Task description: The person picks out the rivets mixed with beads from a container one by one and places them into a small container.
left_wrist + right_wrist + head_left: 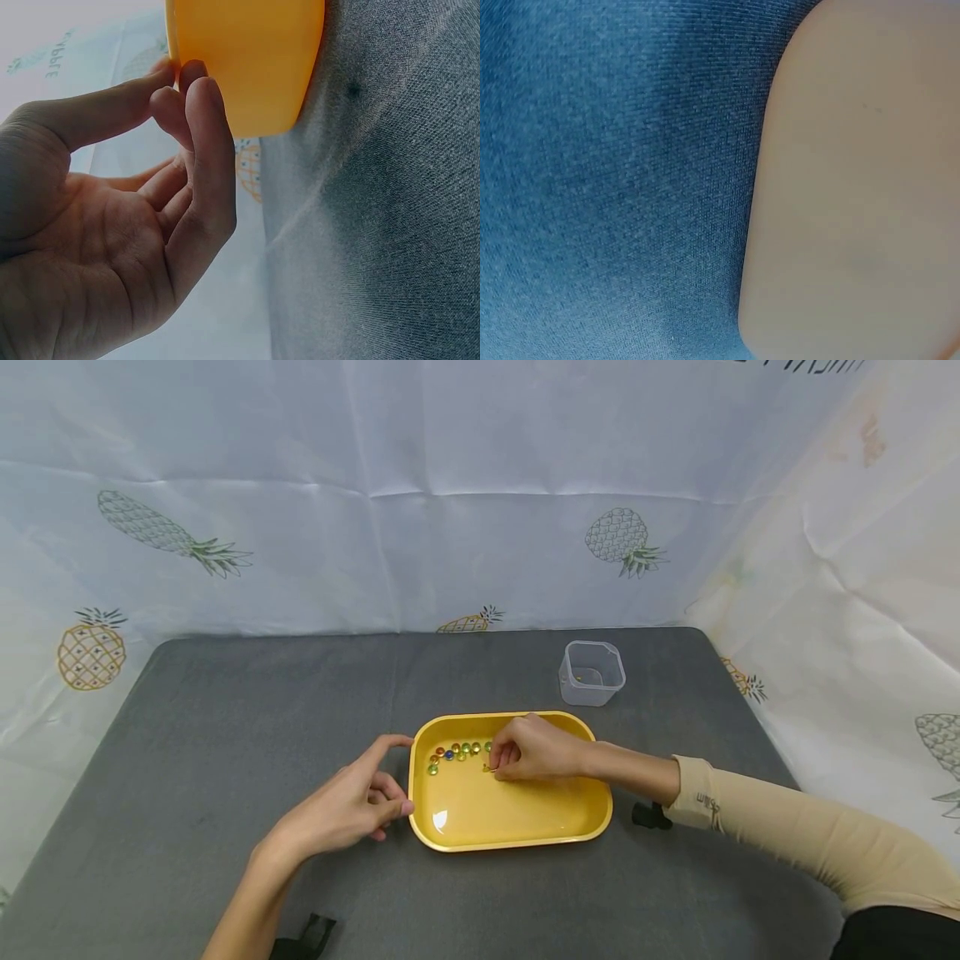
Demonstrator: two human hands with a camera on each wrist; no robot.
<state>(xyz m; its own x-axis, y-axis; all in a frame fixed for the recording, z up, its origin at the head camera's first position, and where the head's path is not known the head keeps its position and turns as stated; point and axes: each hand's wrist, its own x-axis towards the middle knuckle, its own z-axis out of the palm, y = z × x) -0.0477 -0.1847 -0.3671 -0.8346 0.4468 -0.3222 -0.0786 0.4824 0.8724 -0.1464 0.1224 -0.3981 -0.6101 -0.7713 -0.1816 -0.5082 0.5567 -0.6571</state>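
A yellow tray (510, 827) lies on the grey table. Inside it, near the far left, is a curved row of small glass marbles (455, 748) in green, amber and blue. My right hand (536, 750) reaches over the tray's right side and pinches a small yellow marble (487, 768), mostly hidden by the fingertips, just above the tray floor. Index finger and thumb spread apart, my left hand (337, 806) touches the tray's left edge. The left wrist view shows this hand (142, 210) loosely bent against the yellow tray wall (251, 67).
Behind the tray's right end stands a clear plastic box (591, 675), with a tiny coloured speck inside. A pineapple-print cloth (420, 552) hangs behind the table. The right wrist view holds only the pale tray side (855, 187) and fabric (615, 187).
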